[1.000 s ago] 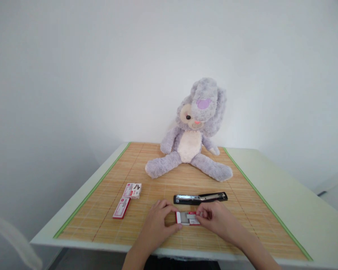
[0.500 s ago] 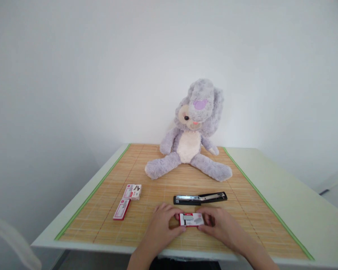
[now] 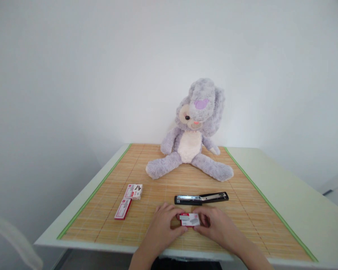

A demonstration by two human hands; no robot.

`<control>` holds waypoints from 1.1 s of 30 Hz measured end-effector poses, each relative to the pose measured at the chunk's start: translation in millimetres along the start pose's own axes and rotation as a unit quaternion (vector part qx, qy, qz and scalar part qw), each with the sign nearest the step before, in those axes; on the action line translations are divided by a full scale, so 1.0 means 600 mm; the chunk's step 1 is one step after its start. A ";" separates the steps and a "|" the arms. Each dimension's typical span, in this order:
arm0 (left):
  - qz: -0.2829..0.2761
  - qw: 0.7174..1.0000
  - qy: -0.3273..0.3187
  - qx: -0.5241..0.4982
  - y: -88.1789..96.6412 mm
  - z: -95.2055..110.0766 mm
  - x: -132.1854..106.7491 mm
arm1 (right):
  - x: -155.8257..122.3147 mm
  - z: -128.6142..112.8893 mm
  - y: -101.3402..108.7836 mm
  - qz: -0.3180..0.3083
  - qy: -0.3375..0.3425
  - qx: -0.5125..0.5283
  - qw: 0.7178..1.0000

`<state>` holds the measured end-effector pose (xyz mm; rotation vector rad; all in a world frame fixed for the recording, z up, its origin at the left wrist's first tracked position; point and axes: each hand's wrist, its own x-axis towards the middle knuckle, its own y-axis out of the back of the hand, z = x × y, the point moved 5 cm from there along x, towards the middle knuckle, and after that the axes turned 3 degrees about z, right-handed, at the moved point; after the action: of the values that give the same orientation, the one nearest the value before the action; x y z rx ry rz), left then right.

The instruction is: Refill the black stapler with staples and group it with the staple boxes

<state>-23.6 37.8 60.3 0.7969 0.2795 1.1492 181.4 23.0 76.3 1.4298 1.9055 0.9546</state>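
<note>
A small red and white staple box [image 3: 189, 219] sits between my two hands near the front of the bamboo mat [image 3: 242, 210]. My left hand [image 3: 162, 228] grips its left end with curled fingers. My right hand [image 3: 215, 227] pinches its right end. Just behind the box lies a black stapler [image 3: 201, 198], folded open flat with its metal channel showing.
Two more red and white staple boxes [image 3: 135, 191] [image 3: 122, 208] lie at the left of the mat. A grey plush rabbit [image 3: 194, 138] sits at the back against the white wall. The pale green table [image 3: 293, 202] extends to the right of the mat.
The box's inner tray stuck out to the left a second ago; now the box looks shorter and closed up. Both hands have drawn closer together around it.
</note>
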 end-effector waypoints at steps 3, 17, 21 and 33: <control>0.029 0.999 0.011 -0.031 0.002 -0.008 -0.002 | 0.002 0.001 -0.001 0.014 -0.010 0.001 1.000; 0.101 0.994 0.028 0.041 0.019 -0.043 0.050 | 0.029 -0.059 -0.007 0.037 0.044 0.004 0.998; 0.080 0.995 0.021 0.049 0.016 -0.041 0.047 | 0.038 -0.045 0.016 0.080 0.039 0.002 0.996; 0.056 0.998 0.013 0.027 0.014 -0.036 0.030 | 0.053 -0.031 0.029 0.066 0.033 -0.019 0.997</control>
<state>-34.7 64.3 54.7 0.8541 0.2921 1.2622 167.9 52.8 100.4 1.5343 1.8494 1.1063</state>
